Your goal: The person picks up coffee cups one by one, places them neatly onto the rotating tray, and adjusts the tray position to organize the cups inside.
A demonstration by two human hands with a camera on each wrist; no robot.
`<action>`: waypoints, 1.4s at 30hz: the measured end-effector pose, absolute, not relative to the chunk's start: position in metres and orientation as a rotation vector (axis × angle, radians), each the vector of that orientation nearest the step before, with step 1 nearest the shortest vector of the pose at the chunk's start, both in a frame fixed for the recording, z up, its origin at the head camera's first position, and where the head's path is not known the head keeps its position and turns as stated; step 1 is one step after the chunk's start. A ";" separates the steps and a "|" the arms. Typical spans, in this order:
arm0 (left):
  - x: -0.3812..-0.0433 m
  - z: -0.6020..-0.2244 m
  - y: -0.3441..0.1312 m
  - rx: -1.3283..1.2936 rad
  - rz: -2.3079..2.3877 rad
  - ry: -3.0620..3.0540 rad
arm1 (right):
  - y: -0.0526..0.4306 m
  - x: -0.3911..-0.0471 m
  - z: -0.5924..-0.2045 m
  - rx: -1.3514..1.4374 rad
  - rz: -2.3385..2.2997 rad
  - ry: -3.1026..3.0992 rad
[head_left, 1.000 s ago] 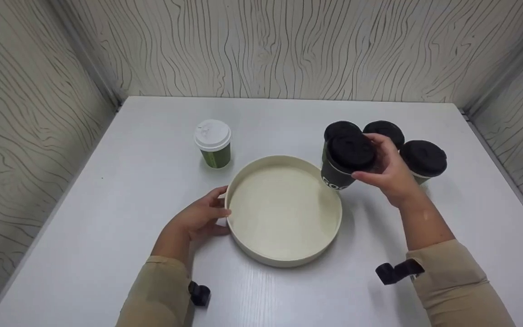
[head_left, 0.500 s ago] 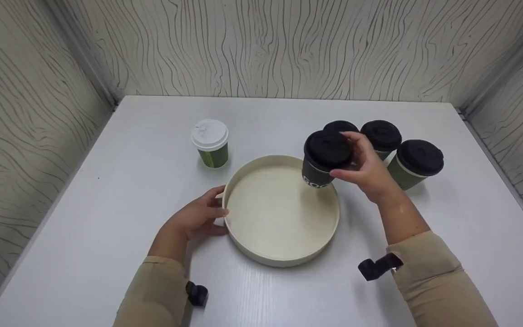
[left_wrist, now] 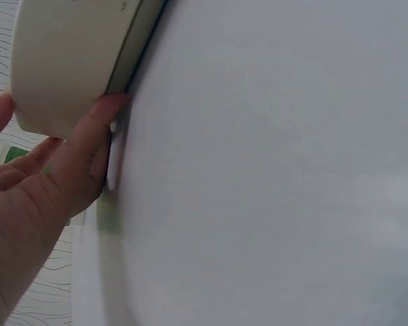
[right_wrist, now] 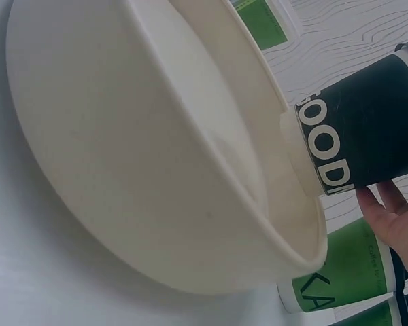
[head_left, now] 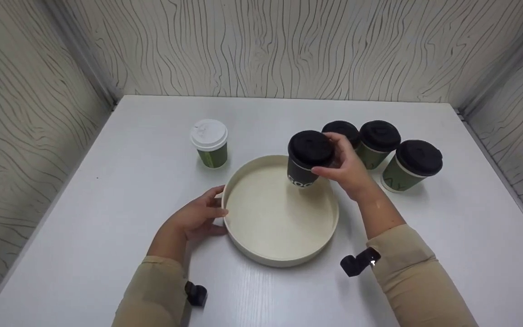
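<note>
My right hand (head_left: 351, 170) grips a dark paper cup (head_left: 301, 175) with a black lid, holding it above the far part of a round cream tray (head_left: 279, 263). White lettering runs round the lower part of this cup, clearer on the dark cup (right_wrist: 367, 125) in the right wrist view. At the tray's left side my left hand (head_left: 198, 215) holds the wall, thumb at the rim. The left wrist view has the left hand (left_wrist: 44, 193) against the tray's outer wall (left_wrist: 68, 68).
Several green cups with black lids, such as the rightmost green cup (head_left: 400, 175), stand right of the tray. A smaller green cup (head_left: 214, 156) with a white lid is at the back left. A patterned wall (head_left: 261, 50) closes off the table's (head_left: 107, 227) far edge.
My right hand has carried the dark cup leftward, from the tray's right edge to over its inside. The green cups behind it show more fully. My left hand stays on the tray.
</note>
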State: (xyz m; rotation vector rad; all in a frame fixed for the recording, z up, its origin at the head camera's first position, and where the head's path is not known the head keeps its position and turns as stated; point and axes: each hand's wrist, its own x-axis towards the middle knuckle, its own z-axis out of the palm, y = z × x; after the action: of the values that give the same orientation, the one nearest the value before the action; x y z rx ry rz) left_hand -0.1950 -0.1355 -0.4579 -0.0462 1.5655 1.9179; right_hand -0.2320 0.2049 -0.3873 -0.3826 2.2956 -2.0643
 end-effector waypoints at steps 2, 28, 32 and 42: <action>-0.195 -0.457 -0.136 -0.044 1.908 1.574 | 0.201 -0.234 -0.387 -0.374 -2.061 2.297; -0.193 -0.456 -0.136 -0.068 1.899 1.592 | 0.170 -0.239 -0.377 -0.322 -1.991 2.316; -0.193 -0.456 -0.136 -0.061 1.884 1.615 | 0.171 -0.239 -0.379 -0.312 -1.962 2.328; -0.193 -0.458 -0.136 -0.050 1.884 1.624 | 0.171 -0.240 -0.385 -0.276 -1.917 2.317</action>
State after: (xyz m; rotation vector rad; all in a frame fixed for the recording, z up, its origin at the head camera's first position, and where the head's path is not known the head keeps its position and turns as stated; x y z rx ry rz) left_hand -0.1932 -0.1363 -0.4576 -0.0504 1.6236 1.8842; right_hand -0.2400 0.1715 -0.3854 -0.2759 2.3167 -1.9168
